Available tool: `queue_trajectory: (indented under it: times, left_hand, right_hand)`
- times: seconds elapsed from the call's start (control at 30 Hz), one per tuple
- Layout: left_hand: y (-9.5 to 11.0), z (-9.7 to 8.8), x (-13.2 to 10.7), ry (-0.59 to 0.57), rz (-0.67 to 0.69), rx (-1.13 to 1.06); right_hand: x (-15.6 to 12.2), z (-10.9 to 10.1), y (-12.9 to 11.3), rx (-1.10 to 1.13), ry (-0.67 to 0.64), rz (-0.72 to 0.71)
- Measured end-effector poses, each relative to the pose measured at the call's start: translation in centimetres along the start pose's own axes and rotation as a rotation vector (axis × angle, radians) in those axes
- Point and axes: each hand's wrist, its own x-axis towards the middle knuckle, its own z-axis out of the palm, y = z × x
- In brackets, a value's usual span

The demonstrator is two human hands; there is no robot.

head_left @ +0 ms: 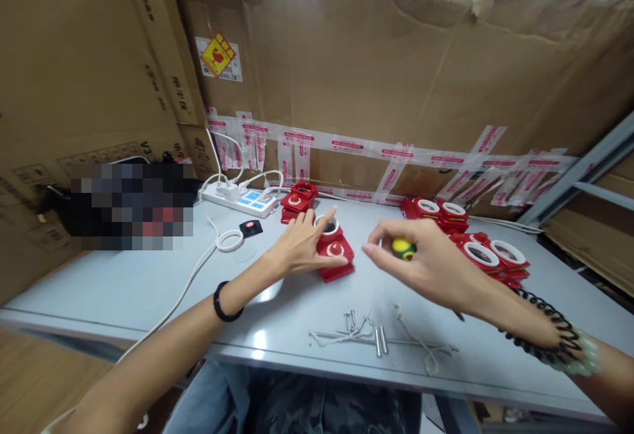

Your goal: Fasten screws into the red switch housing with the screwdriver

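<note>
My left hand (pixel 300 246) lies over the left side of a red plastic housing (pixel 339 270), gripping it with thumb and fingers apart. The housing carries a white ring around a dark round opening and a red cone in a smaller white ring. To its right, my right hand (pixel 421 262) is raised above the table, curled around the yellow and green handle of a screwdriver (pixel 403 248). A dark tip shows below that hand; most of the tool is hidden by the palm. In front lie several silver screws (pixel 351 319), two short metal pins (pixel 381 340), and thin rods with white string (pixel 430 358).
More red housings with white rings (pixel 480 254) stand at the right, and smaller red parts (pixel 298 200) at the back. A power strip (pixel 240 200) with white cables, a loose white ring (pixel 230 240) and a black square piece (pixel 251 228) sit left. Cardboard (pixel 347 71) walls the back.
</note>
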Motion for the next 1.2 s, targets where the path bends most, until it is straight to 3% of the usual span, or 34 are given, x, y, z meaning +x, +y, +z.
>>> queue_trajectory:
  times: [0.17, 0.27, 0.33, 0.43, 0.6, 0.8, 0.97, 1.07, 1.2]
  left_hand:
    - [-1.1, -1.7, -0.6, -0.134, 0.057, -0.058]
    - [-1.3, -2.1, -0.4, -0.063, 0.121, -0.043]
    - [-1.4, -1.8, -0.1, -0.024, 0.198, -0.096]
    - [-1.3, -1.1, 0.3, -0.088, 0.323, -0.260]
    - [-1.3, -0.5, 0.5, -0.144, 0.314, -0.339]
    - [-1.2, -0.5, 0.6, -0.142, 0.296, -0.323]
    - [-1.1, -0.5, 0.6, -0.147, 0.287, -0.319]
    - [-0.9, -0.6, 0.6, -0.145, 0.282, -0.315]
    - [-0.7, -0.6, 0.6, -0.140, 0.290, -0.322]
  right_hand:
    - [1.4, -0.3, 0.0, 0.328, 0.336, 0.015]
    - [2.6, 0.1, 0.4, 0.608, 0.456, 0.013]
    - [3.4, 0.5, 0.8, 0.780, 0.523, -0.026]
    - [4.5, 1.5, 1.5, 0.919, 0.604, -0.082]
    - [5.4, 3.5, 2.6, 0.980, 0.661, -0.096]
    - [5.4, 4.4, 3.4, 0.898, 0.664, -0.050]
    - [5.1, 4.6, 3.5, 0.697, 0.713, -0.023]
    - [4.3, 4.6, 3.1, 0.449, 0.700, -0.036]
    - [3.1, 3.5, 1.7, -0.150, 0.553, -0.091]
